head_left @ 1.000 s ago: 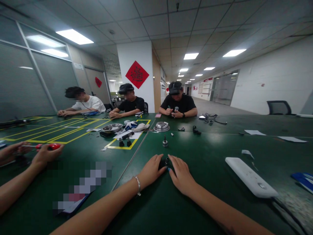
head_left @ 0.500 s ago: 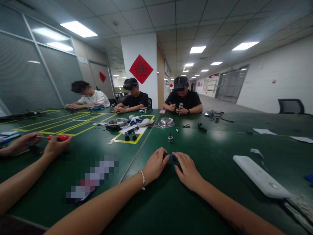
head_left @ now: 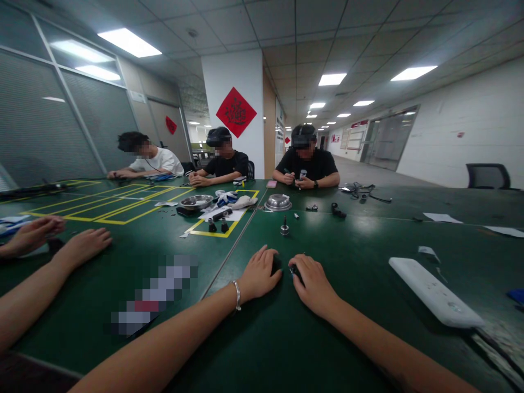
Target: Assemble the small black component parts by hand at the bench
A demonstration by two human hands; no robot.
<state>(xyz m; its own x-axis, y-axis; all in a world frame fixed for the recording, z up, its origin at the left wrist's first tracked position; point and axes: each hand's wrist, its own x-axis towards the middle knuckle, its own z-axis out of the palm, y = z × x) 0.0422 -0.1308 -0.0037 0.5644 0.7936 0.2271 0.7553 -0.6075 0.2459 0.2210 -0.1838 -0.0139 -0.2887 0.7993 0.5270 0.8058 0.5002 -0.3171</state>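
Note:
On the green table (head_left: 347, 256), my left hand (head_left: 261, 272) rests with its fingers apart and nothing in them, a silver bracelet on its wrist. Facing it across a small gap, my right hand (head_left: 313, 281) has its fingers curled round a small dark object (head_left: 293, 269), mostly hidden by the fingers. Beyond both hands stands a small metal part with a dark stem (head_left: 284, 226). An upturned metal bowl (head_left: 278, 202) lies farther back.
A white power strip (head_left: 434, 292) lies at the right. Another person's hands (head_left: 84, 245) rest at the left, near a blurred packet (head_left: 155, 297). Gloves (head_left: 241, 202), a metal dish (head_left: 196, 202) and black parts (head_left: 218, 225) lie farther off. Three people sit opposite.
My hands have moved apart; the left has let go of the dark item between them, which is now by my right fingers. The person at the left no longer holds the red-handled tool.

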